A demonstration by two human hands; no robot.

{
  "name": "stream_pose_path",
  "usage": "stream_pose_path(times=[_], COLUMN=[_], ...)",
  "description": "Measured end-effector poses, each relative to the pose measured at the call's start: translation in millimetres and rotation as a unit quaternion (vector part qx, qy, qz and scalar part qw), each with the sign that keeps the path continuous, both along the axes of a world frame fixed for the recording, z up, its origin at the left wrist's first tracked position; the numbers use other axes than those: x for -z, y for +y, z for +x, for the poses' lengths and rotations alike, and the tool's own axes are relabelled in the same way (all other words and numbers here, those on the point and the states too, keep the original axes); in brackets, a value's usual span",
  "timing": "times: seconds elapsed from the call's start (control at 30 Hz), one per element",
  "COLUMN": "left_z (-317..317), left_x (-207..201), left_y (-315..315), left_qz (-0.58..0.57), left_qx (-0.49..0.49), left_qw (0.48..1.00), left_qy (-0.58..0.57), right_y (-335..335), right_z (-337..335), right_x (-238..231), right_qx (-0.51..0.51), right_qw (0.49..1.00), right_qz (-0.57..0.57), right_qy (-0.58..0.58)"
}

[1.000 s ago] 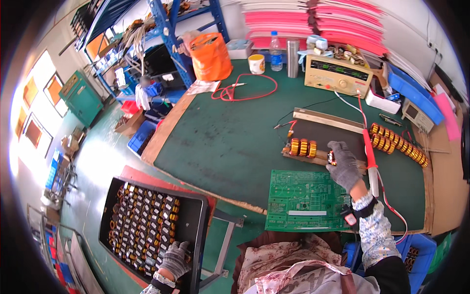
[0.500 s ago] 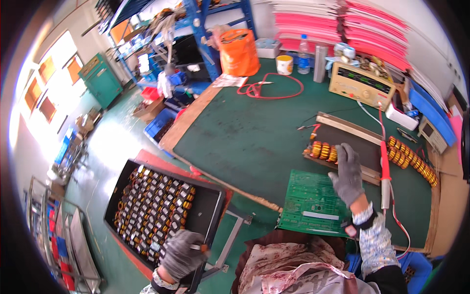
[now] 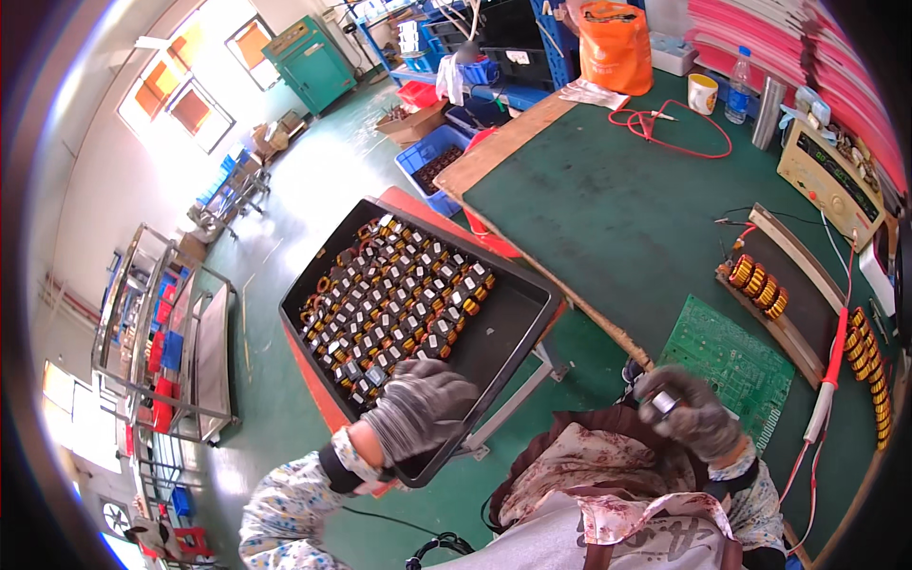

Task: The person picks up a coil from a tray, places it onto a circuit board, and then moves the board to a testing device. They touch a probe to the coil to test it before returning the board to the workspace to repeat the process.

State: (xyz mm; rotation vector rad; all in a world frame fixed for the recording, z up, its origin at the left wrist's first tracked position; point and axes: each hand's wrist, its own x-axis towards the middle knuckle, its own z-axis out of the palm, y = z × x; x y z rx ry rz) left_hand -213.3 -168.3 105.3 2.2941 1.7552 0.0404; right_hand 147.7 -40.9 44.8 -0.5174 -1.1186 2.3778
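Observation:
In front of the bench edge, my right hand (image 3: 698,418), in a grey glove, is closed around a small dark coil component (image 3: 667,403) with a pale face. My left hand (image 3: 418,404), also gloved, is over the near side of a black tray (image 3: 494,356), at the edge of the rows. Its fingers curl down, and whatever they hold is hidden. Rows of black-and-copper coil components (image 3: 399,294) with white labels fill much of that tray. A green circuit board (image 3: 727,356) lies on the bench just beyond my right hand.
Yellow-copper toroid coils (image 3: 760,285) sit on a wooden-railed fixture (image 3: 803,332); more toroids (image 3: 866,370) line the right. A red-handled probe (image 3: 836,351) lies between them. Behind stand a power supply (image 3: 831,180), bottle (image 3: 738,85), cup (image 3: 702,93) and orange bag (image 3: 615,47).
My view has swung left toward the tray. My right hand has come back from the toroids and fixture to the bench edge, now holding a component. The left hand has moved onto the tray's rows.

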Motion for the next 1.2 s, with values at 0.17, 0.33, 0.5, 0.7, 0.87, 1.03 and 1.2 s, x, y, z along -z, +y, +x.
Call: stream_pose_path(times=[0.17,0.33,0.5,0.7,0.87,1.03,1.2], left_z=[-44,-35,-42,-56,-67,-86,-111], left_x=[27,41,62,84,101,115,122], left_y=[-42,-31,-20,-6,3,-9,-14], left_qz=[-0.229,-0.33,-0.33,-0.245,-0.107,0.009,0.113], left_qx=[-0.039,0.077,0.102,0.206,0.332,0.419,0.483], left_qw=[0.931,0.866,0.869,0.881,0.839,0.773,0.693], left_qy=[0.281,0.369,0.355,0.348,0.418,0.476,0.523], right_y=[3,-3,-6,10,41,85,106], right_z=[11,21,46,70,105,135,131], right_x=[-10,-9,-14,-14,-6,31,38], right_qx=[0.138,0.168,0.217,0.296,0.44,0.448,0.35], right_qw=[0.989,0.984,0.972,0.951,0.757,0.464,0.478], right_qz=[-0.033,-0.047,-0.086,-0.091,0.364,0.502,0.491], right_qy=[0.04,0.034,0.008,-0.025,-0.319,-0.576,-0.64])
